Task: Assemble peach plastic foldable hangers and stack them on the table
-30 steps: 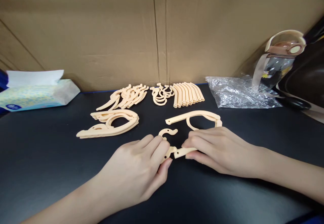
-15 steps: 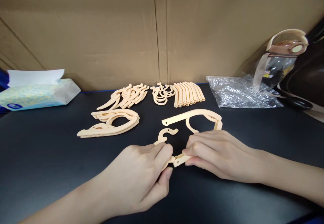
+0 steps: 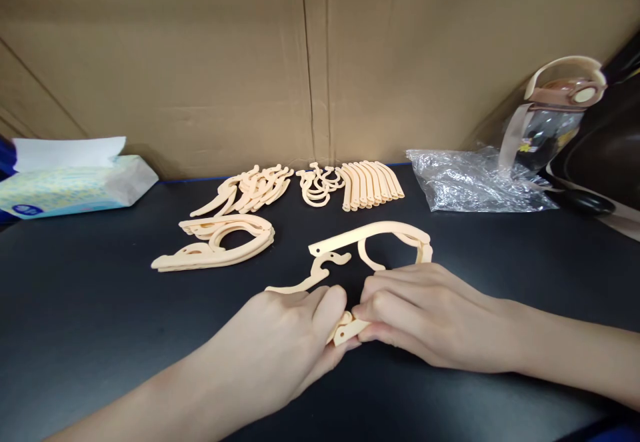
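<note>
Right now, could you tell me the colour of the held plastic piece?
The curved plastic piece is pale peach; see head view.

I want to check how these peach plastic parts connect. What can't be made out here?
1. Joint between the hook piece and the curved arm: head view, covered by the fingers of the left hand and the right hand.
2. Number of pieces in the flat stack: head view, they overlap.
3. The tissue pack: head view, cut off by the left edge.
4. Print on the bottle: head view, too small and blurred.
</note>
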Demonstrator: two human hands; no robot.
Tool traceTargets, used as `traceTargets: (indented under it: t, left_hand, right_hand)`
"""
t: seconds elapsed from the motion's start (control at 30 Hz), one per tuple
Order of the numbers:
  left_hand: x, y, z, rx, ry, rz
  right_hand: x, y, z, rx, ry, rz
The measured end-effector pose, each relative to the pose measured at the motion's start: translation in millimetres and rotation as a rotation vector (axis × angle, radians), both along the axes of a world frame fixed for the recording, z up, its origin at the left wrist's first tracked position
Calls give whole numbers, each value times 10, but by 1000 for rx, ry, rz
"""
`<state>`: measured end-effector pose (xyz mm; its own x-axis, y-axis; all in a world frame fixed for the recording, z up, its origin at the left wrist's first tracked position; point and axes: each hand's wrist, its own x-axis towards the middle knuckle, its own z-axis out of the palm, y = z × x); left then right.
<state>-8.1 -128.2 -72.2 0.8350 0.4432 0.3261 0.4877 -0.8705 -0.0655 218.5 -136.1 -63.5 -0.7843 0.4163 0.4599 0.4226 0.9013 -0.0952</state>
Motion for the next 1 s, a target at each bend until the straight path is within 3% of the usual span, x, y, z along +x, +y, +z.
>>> traceTargets:
  t: [0.4, 1.0]
  left_hand:
    - [-35, 11, 31, -68, -35, -34]
    - [-42, -49, -45, 62, -29, 8]
  right_hand:
    - [20, -15, 8, -128, 14, -6]
    - [35, -18, 9, -193, 18, 4]
